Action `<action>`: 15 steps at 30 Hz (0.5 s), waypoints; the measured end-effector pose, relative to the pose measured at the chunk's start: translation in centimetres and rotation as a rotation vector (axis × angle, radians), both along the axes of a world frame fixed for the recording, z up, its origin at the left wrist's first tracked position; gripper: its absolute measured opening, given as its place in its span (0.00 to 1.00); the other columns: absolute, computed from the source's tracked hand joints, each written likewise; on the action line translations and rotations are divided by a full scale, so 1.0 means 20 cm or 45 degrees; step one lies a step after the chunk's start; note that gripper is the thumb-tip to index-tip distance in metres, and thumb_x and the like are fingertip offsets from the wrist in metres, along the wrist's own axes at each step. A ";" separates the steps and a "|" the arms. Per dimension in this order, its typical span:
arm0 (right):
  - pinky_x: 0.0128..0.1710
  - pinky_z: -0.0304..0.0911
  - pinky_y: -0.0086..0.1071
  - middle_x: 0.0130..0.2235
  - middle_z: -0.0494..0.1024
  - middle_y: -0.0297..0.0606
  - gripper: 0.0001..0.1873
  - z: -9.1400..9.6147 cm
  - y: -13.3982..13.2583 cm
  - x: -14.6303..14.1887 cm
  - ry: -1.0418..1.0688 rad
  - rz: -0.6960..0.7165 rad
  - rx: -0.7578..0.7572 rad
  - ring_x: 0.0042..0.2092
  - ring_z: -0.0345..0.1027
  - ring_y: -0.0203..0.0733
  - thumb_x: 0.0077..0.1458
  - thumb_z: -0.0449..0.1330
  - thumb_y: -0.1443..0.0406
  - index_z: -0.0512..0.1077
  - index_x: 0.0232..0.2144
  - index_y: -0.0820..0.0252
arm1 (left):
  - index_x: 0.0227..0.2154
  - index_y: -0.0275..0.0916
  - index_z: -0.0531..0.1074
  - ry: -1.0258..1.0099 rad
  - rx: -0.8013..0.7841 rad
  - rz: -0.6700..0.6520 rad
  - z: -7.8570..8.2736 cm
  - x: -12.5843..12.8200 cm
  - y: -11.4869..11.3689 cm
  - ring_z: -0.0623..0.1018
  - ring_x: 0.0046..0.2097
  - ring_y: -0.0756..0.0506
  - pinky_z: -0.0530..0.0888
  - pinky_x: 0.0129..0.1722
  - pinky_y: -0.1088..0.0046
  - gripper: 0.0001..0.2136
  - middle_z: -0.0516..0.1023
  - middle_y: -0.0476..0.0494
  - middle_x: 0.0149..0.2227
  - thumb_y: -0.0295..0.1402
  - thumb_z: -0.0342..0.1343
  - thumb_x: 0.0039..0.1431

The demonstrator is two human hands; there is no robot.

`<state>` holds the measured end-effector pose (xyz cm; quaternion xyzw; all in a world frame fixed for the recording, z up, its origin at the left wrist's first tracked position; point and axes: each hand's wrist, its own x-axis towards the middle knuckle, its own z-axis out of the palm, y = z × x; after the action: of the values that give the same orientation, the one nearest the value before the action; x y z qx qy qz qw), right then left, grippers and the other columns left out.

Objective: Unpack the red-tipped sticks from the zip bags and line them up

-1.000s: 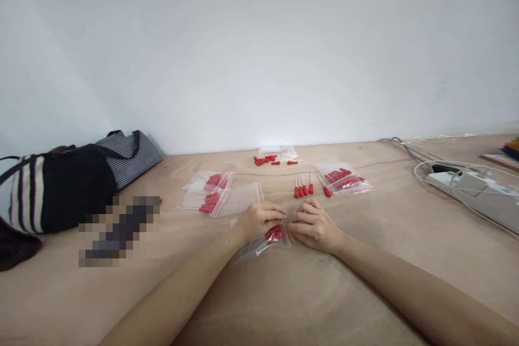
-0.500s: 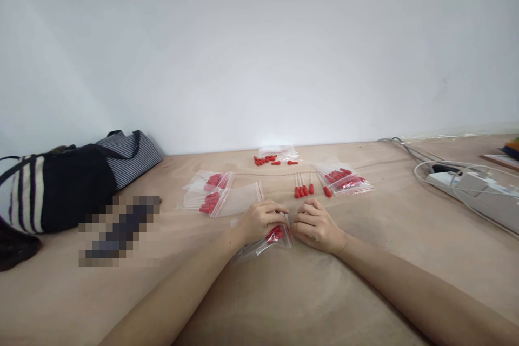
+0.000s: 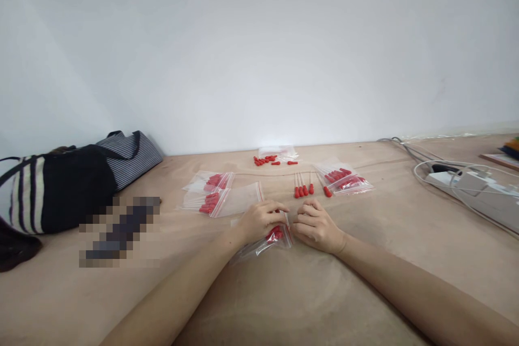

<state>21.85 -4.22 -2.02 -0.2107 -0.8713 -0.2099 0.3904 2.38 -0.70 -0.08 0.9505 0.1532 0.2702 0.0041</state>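
Observation:
My left hand [image 3: 259,220] and my right hand [image 3: 316,224] rest side by side on the wooden table [image 3: 284,303], fingers curled and pinching the top edge of a small clear zip bag [image 3: 265,242] that holds red-bulbed droppers. The bag lies flat, trailing toward me under my left hand. Just beyond my fingers lie three loose droppers [image 3: 303,186] and one more dropper [image 3: 325,188] beside them.
Filled zip bags [image 3: 206,192] and an empty bag [image 3: 241,200] lie at left, another filled bag [image 3: 343,178] at right, loose red bulbs [image 3: 270,160] near the wall. A striped black bag [image 3: 60,186] sits far left; cables and a power adapter [image 3: 466,178] far right.
My fingers have shifted slightly along the bag's top edge; the hands stay in the same place and nothing else has moved.

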 end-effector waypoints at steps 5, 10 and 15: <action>0.39 0.52 0.32 0.21 0.68 0.30 0.10 0.00 0.00 0.00 0.032 0.016 0.042 0.31 0.57 0.33 0.53 0.52 0.72 0.64 0.20 0.60 | 0.33 0.38 0.73 0.032 0.006 -0.010 0.00 0.00 0.00 0.73 0.41 0.48 0.69 0.41 0.73 0.11 0.73 0.42 0.43 0.26 0.44 0.59; 0.39 0.52 0.32 0.21 0.68 0.30 0.10 -0.01 0.00 0.00 0.019 0.030 0.054 0.30 0.57 0.33 0.53 0.52 0.72 0.65 0.21 0.60 | 0.29 0.37 0.72 0.030 -0.003 0.002 0.02 0.01 -0.01 0.73 0.39 0.49 0.69 0.39 0.75 0.11 0.73 0.42 0.41 0.27 0.45 0.59; 0.39 0.52 0.32 0.21 0.69 0.30 0.11 0.00 0.00 0.00 -0.001 0.023 0.052 0.30 0.57 0.32 0.54 0.51 0.72 0.66 0.22 0.59 | 0.27 0.37 0.71 0.048 -0.021 0.035 0.01 0.00 -0.01 0.73 0.39 0.49 0.69 0.39 0.75 0.09 0.73 0.43 0.40 0.26 0.46 0.58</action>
<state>21.83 -4.18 -2.11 -0.1946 -0.8689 -0.2241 0.3961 2.45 -0.90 0.15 0.9532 0.1686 0.2509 0.0053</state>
